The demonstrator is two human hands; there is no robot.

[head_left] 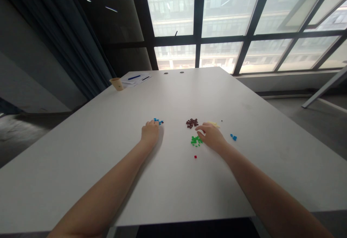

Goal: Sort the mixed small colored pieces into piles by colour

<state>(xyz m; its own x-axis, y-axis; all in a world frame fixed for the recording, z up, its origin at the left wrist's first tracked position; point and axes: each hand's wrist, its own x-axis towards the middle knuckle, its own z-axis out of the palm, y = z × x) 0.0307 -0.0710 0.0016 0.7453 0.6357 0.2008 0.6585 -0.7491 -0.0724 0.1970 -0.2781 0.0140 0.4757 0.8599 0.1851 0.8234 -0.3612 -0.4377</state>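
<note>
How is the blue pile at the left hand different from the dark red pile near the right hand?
The blue pile is bright blue and small; the dark red pile is maroon and looks larger. The left hand rests against the blue pile, while the right hand has its fingertips near the dark red pile; contact is unclear. Both are clusters of tiny pieces lying on the white table.

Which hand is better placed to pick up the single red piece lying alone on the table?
Probably the right hand. It rests beside the green pieces, and the red piece lies just below them. The left hand sits farther off, at the blue pieces.
</note>
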